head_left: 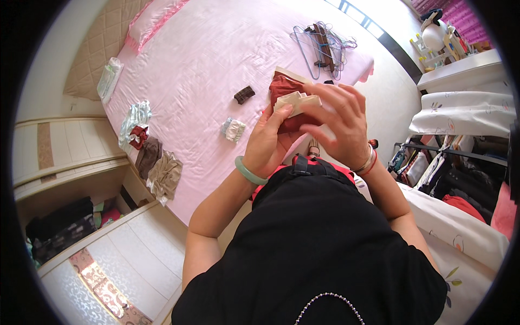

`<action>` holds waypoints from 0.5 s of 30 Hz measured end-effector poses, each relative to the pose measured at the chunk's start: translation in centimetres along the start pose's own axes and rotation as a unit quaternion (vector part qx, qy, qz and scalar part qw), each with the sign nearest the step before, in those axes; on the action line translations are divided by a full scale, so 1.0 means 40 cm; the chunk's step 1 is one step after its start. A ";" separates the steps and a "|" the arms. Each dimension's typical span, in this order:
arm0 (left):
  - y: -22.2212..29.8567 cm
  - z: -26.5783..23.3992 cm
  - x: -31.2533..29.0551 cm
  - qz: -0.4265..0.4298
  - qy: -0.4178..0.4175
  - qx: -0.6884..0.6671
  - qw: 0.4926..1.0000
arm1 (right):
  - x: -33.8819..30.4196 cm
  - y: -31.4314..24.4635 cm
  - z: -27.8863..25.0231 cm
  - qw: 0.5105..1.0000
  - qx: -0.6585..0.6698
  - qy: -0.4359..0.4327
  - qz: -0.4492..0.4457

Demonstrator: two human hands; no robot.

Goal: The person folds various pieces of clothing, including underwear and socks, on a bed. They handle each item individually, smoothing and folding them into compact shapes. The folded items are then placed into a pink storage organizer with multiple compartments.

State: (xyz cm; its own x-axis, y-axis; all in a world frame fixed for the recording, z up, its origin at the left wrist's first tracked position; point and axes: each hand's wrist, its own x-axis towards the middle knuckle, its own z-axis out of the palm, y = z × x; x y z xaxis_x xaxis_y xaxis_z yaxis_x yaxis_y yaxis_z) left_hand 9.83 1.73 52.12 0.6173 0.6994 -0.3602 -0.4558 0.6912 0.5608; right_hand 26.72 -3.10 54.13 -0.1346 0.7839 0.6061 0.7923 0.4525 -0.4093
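A reddish-brown cloth garment with a cream band [287, 86], partly folded, is held up in front of me over the bed's near edge. My left hand [268, 135] pinches it, the thumb pressed on a folded cream part. At its right side is my right hand [341, 122], with fingers spread and curved; some fingertips reach the cloth's edge. The garment's exact kind cannot be made out. On the pink bed sheet [200, 65], left of my hands, lie a small dark brown folded bundle [244, 95] and a white and pale blue folded bundle [233, 129].
Tangled clothes hangers [325, 49] lie on the bed's far right. Crumpled clothes [162, 176] line its left edge, below a packet [110, 79]. An open drawer [59, 227] holds dark cloth at left. Hanging clothes [455, 168] fill a rack at right, below a shelf [460, 70].
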 end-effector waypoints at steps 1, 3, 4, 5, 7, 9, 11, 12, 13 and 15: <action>0.002 -0.006 -0.004 -0.006 0.007 -0.008 1.000 | 0.007 -0.007 -0.008 0.998 -0.025 -0.036 -0.049; 0.004 -0.007 0.000 -0.006 -0.035 -0.053 0.998 | -0.004 0.003 0.002 0.996 -0.013 -0.084 -0.039; 0.004 -0.007 0.003 -0.007 -0.056 -0.075 0.996 | -0.012 0.011 0.014 0.994 -0.007 -0.108 -0.033; 0.002 -0.007 0.007 -0.016 -0.057 -0.086 0.994 | -0.020 0.027 0.031 0.997 -0.004 -0.066 -0.043; -0.002 -0.007 0.015 -0.033 -0.058 -0.108 0.992 | -0.028 0.050 0.031 0.997 0.012 -0.051 -0.051; 0.003 -0.003 0.016 -0.045 -0.052 -0.145 0.987 | -0.023 0.051 0.032 0.997 0.034 -0.029 -0.060; 0.005 -0.001 0.020 -0.039 -0.044 -0.144 0.988 | -0.018 0.042 0.028 0.995 0.086 -0.046 -0.027; 0.003 -0.001 0.022 -0.027 -0.039 -0.124 0.991 | -0.017 0.038 0.024 0.992 0.111 -0.054 -0.010; 0.002 -0.001 0.024 -0.014 -0.034 -0.105 0.994 | -0.017 0.037 0.021 0.990 0.128 -0.058 0.008; -0.002 -0.011 0.028 0.002 -0.036 -0.051 0.998 | -0.018 0.037 0.016 0.984 0.162 -0.063 0.043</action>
State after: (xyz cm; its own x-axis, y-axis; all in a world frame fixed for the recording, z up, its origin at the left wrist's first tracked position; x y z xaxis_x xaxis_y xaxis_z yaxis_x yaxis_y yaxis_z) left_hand 10.27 2.55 51.35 0.6589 0.6894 -0.3010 -0.5192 0.7063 0.4813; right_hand 27.59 -2.71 52.65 -0.1644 0.8621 0.4793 0.5754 0.4785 -0.6633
